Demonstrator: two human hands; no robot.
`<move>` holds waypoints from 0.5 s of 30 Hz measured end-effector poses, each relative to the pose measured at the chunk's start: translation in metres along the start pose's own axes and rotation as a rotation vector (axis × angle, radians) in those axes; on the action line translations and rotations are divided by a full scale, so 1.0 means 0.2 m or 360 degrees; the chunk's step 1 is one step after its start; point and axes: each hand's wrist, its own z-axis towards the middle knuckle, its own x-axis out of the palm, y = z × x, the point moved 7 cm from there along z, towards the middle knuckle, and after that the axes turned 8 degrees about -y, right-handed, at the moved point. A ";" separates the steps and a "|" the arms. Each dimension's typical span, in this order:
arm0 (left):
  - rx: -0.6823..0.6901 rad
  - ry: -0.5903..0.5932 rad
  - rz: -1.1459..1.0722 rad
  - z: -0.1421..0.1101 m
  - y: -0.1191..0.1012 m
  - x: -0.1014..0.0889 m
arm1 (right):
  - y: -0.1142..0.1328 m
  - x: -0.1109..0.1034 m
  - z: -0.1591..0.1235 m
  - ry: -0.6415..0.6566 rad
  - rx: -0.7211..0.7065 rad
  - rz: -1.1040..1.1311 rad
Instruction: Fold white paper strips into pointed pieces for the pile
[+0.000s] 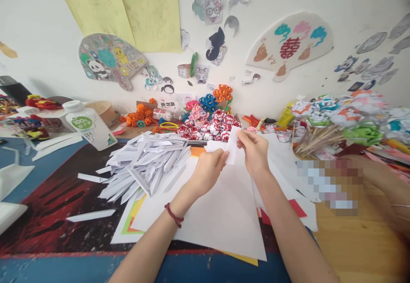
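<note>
A small white paper strip (232, 147) is held up between my two hands, above large white paper sheets (205, 214). My left hand (209, 169) pinches its lower left edge between thumb and fingers. Near the strip's upper right edge, my right hand (255, 151) grips with bent fingers and thumb. To the left of my left hand lies a heap of folded white paper strips (144, 163). Orange, yellow and green paper edges show under the white sheets.
A white bottle (89, 125) stands at the back left. Colourful handmade flowers (208, 122) line the wall behind my hands. More paper flowers on sticks (320, 133) lie at the right. Another person's arm (384, 184) reaches in over the wooden surface, partly pixelated.
</note>
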 end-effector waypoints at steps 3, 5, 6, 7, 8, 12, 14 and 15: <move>-0.0122 -0.0052 -0.0206 0.00 0.02 -0.01 | -0.03 0.09 -0.03 0.0489 0.0259 0.0136; -0.0210 -0.0053 -0.0356 0.00 0.05 0.00 | -0.04 0.14 -0.06 0.0741 0.0359 0.0162; -0.0237 -0.0029 -0.0413 0.01 0.06 0.01 | -0.05 0.15 -0.08 0.0824 0.0389 0.0157; -0.0240 0.0004 -0.0440 0.01 0.06 0.01 | -0.05 0.15 -0.09 0.0878 0.0407 0.0148; -0.0227 0.0039 -0.0433 0.01 0.07 0.02 | -0.06 0.15 -0.09 0.0904 0.0413 0.0140; -0.0162 -0.0026 -0.0010 0.02 0.10 -0.02 | -0.06 0.13 -0.07 0.0812 0.0297 0.0011; -0.0158 -0.0217 0.0225 0.03 0.11 -0.09 | -0.06 0.13 -0.07 0.0813 0.0206 -0.0148; -0.0148 -0.0314 0.0283 0.04 0.11 -0.12 | -0.05 0.14 -0.08 0.0835 0.0176 -0.0225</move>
